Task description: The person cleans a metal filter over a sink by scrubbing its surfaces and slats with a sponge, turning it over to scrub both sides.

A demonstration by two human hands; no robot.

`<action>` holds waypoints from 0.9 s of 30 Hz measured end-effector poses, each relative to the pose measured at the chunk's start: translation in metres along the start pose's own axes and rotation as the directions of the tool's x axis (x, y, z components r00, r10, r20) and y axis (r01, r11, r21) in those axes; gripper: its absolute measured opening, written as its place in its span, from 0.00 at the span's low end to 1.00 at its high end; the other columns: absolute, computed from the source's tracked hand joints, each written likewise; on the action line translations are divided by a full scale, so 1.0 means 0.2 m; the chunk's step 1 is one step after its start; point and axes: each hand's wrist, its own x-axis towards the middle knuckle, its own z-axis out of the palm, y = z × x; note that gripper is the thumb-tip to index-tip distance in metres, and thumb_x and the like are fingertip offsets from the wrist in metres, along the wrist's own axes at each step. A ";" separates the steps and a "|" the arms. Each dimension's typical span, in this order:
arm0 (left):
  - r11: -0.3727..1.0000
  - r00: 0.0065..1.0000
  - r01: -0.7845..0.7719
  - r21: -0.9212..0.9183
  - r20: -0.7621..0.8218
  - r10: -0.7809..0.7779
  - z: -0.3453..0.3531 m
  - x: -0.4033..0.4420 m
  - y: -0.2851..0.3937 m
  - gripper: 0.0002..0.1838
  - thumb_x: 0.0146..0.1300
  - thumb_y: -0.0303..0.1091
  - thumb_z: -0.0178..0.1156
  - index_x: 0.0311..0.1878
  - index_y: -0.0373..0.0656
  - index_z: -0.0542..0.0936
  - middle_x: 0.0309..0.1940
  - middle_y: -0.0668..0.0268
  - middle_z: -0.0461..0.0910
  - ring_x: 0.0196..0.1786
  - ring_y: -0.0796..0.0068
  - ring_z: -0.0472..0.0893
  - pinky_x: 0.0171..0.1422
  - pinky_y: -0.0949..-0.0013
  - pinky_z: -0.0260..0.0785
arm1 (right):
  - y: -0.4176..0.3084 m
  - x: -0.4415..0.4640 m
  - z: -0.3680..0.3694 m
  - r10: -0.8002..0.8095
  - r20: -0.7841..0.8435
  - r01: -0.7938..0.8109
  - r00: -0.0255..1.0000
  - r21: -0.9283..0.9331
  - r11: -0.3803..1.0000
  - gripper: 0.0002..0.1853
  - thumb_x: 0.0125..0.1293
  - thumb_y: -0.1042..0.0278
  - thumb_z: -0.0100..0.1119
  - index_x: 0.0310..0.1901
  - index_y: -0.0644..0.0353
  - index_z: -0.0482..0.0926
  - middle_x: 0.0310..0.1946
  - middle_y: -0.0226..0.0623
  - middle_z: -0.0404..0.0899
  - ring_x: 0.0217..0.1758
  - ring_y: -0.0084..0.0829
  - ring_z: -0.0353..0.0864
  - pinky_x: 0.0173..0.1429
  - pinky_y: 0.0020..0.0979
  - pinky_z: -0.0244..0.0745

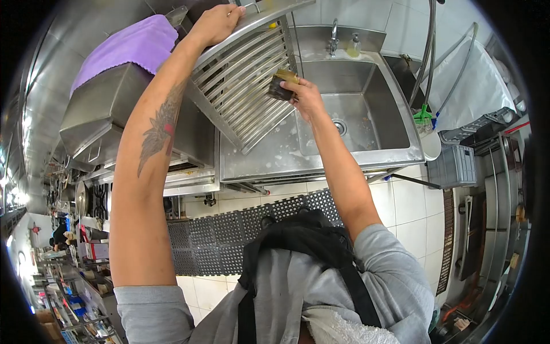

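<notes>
My left hand [220, 24] is closed over the upper edge of a metal baffle filter [242, 86] with several parallel slats. The filter stands tilted, its lower corner over the left part of the steel sink unit [252, 166]. In my right hand [307, 100] is a scrubbing sponge [280, 87], dark on one side and yellowish on the other. I grip it between thumb and fingers at the filter's right side. I cannot tell whether it touches the slats. Below and right of that hand is the sink basin [372, 123], with wet spots and a drain.
At the back of the sink stand a faucet [334, 39] and a soap bottle [354, 46]. A purple towel [129, 49] covers steel equipment on the left. Hoses [427, 54] hang at the right, near a grey crate [452, 166]. A black perforated mat [212, 243] lies on the floor.
</notes>
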 end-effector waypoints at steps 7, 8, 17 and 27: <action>1.000 0.999 0.030 -0.001 -0.011 -0.030 0.00 0.00 0.00 0.28 0.79 0.56 0.45 0.57 0.43 0.83 0.51 0.51 0.86 0.55 0.49 0.83 0.63 0.57 0.71 | -0.11 0.22 0.06 -0.022 0.040 0.019 0.999 0.088 0.996 0.12 0.61 0.70 0.71 0.46 0.59 0.83 0.34 0.29 0.82 0.35 0.26 0.80 0.36 0.29 0.73; 1.000 1.000 0.006 0.007 -0.029 -0.006 0.01 0.00 -0.01 0.28 0.78 0.57 0.45 0.57 0.43 0.83 0.51 0.51 0.86 0.55 0.48 0.83 0.63 0.56 0.71 | -0.12 0.25 0.06 -0.015 0.037 0.012 0.999 0.086 0.996 0.12 0.61 0.70 0.71 0.46 0.59 0.83 0.34 0.29 0.82 0.35 0.26 0.80 0.36 0.29 0.73; 0.999 0.999 0.032 0.001 0.000 -0.032 0.01 0.01 -0.04 0.28 0.78 0.58 0.46 0.57 0.43 0.83 0.51 0.51 0.86 0.56 0.47 0.83 0.63 0.56 0.71 | -0.38 0.43 0.20 -0.346 -0.315 0.352 0.884 -0.041 0.935 0.08 0.62 0.67 0.69 0.39 0.61 0.82 0.42 0.40 0.87 0.45 0.44 0.90 0.49 0.52 0.83; 0.999 0.996 0.020 -0.041 -0.084 -0.023 0.00 -0.03 0.02 0.22 0.76 0.45 0.47 0.44 0.37 0.84 0.46 0.42 0.84 0.55 0.39 0.82 0.61 0.47 0.74 | -0.23 0.53 0.47 -0.805 0.322 0.479 0.498 -0.876 -0.054 0.08 0.55 0.71 0.64 0.38 0.56 0.85 0.40 0.46 0.87 0.45 0.48 0.87 0.47 0.51 0.80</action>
